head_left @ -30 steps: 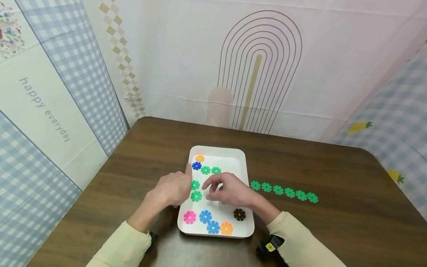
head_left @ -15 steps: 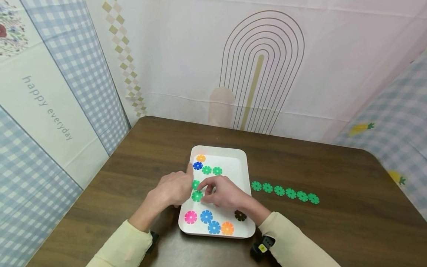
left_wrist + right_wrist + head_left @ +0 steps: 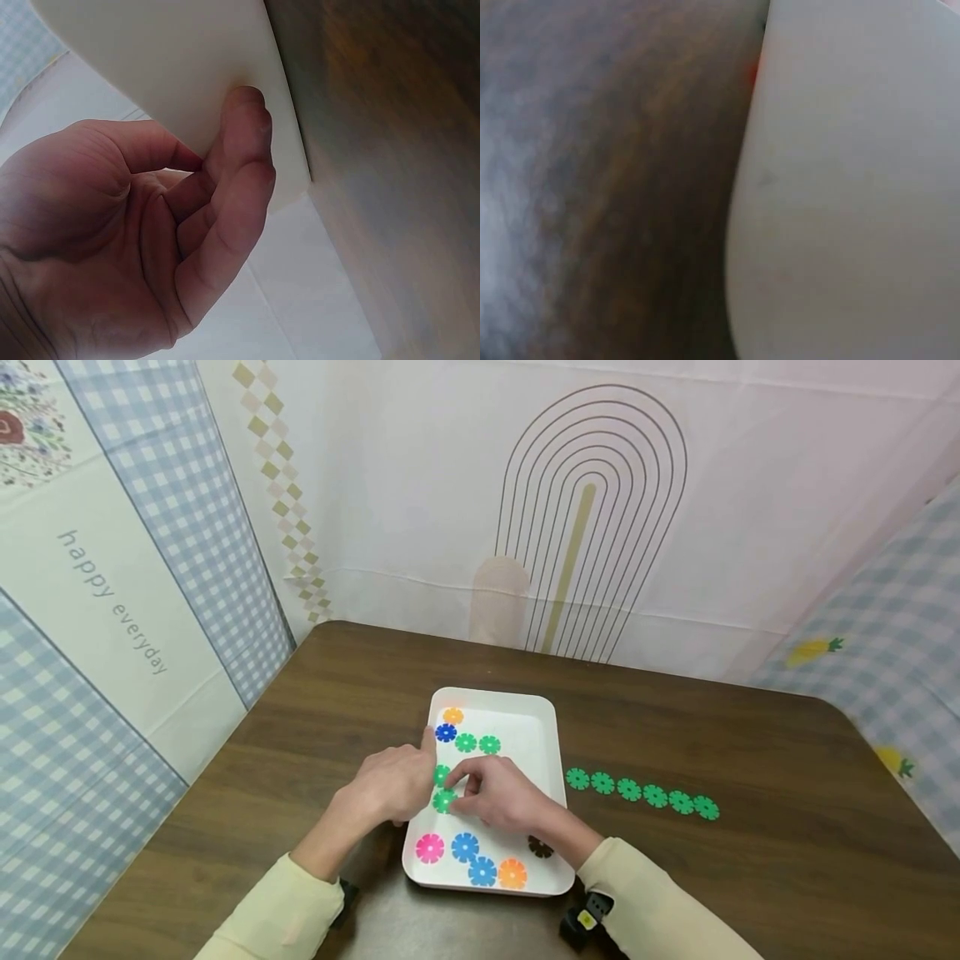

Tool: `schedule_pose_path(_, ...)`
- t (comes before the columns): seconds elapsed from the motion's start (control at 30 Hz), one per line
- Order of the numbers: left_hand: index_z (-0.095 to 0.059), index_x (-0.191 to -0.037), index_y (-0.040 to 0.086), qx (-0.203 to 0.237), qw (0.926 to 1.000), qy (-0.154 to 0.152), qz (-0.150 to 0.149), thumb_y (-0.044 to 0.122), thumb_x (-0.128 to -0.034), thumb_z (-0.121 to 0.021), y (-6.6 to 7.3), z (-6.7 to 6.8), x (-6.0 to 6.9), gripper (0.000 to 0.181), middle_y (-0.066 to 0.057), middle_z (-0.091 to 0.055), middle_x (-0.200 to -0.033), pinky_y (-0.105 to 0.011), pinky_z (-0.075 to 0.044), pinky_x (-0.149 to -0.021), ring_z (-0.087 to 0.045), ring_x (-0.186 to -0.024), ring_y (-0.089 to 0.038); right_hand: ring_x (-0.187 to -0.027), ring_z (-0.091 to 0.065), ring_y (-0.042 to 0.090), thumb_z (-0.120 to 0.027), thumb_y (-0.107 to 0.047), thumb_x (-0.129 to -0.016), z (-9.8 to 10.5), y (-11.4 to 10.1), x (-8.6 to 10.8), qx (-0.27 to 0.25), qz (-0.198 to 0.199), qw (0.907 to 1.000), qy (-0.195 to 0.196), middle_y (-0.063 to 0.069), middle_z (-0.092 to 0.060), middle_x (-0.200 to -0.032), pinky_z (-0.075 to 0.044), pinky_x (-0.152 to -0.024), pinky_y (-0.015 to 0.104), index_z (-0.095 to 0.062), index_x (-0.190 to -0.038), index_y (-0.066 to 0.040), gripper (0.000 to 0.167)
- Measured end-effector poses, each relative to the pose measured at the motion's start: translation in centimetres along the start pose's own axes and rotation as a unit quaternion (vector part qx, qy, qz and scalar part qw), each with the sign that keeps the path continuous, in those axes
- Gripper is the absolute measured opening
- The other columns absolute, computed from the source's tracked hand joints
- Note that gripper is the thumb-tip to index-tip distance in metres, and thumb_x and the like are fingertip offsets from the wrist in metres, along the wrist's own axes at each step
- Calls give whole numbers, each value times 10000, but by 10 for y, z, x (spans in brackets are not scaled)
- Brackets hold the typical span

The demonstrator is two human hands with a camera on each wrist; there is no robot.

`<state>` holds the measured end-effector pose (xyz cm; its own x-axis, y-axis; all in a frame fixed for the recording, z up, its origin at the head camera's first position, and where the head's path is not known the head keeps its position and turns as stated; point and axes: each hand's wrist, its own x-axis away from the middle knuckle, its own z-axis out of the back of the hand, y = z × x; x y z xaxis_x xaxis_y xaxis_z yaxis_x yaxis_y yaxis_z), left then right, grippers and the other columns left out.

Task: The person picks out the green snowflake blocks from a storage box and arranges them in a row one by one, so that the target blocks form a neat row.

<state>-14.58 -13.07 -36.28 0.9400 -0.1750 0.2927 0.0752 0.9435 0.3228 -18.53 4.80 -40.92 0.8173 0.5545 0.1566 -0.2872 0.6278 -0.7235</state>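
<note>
My left hand (image 3: 393, 781) holds the left rim of a white tray (image 3: 550, 752). In the left wrist view, its thumb lies at the rim and its curled fingers press the outer wall. Inside the tray, my right hand (image 3: 501, 793) has thumb and index finger at the edges of a green snowflake disc (image 3: 442, 802), seeming to pinch it. Just above this disc lies another green disc (image 3: 441, 773), partly covered by fingers. The right wrist view shows only the tray's outer wall (image 3: 840, 195) and the table, not the hand.
Farther up in the tray lie an orange disc (image 3: 453, 716), a dark blue disc (image 3: 446, 732) and two green discs (image 3: 489, 744). Pink (image 3: 430, 848), blue (image 3: 465, 847), orange (image 3: 512, 873) and brown (image 3: 539, 847) discs lie nearer. Right of the tray, several green discs (image 3: 629, 789) form a row.
My right hand has moved left and its thumb and index finger have closed in on the green disc. The left hand stays on the tray's rim.
</note>
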Motion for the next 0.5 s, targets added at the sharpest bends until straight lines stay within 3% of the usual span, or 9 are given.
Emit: schedule_pose_path(0.5,-175,-1666,-32,67,10000,-3,22,171,-1042,-618,0,-1,0,791,-81,-590,-698,-284,-364,-492,-534,-488,-197,-706,-542,153,-875,-198,-883,-1,-1,0,215,-94,9997,8,1,-608,-763,-408,-610,237,-760,-1093,-151,244)
